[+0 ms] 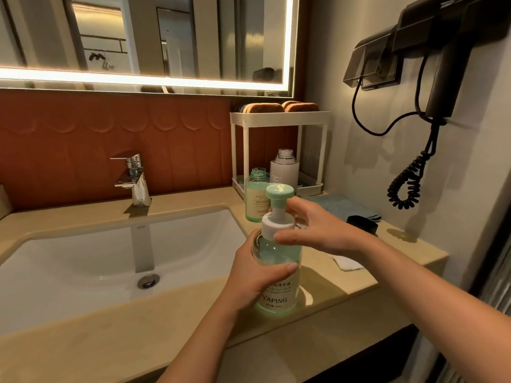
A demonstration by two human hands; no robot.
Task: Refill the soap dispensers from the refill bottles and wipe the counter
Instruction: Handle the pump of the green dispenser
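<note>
Gripping the soap dispenser [276, 298] round its clear middle, left hand [255, 276] has thumb across the front. It stands on the desk [110, 341] near the front edge, right of the sink [83, 258]. Looks nearly full: likely heavy, smooth, slippery if soapy. Right hand [318, 228] pinches the white pump collar [272, 225], wrist raised.

Beige counter [83, 355], sink [83, 258] inset left, pump dispenser [279, 275] at near edge, open green bottle [255, 201], white rack [279, 117], blue cloth [340, 207] far right

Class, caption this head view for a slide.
Left hand grips the soap dispenser; right hand holds its pump collar, beside the sink.
</note>
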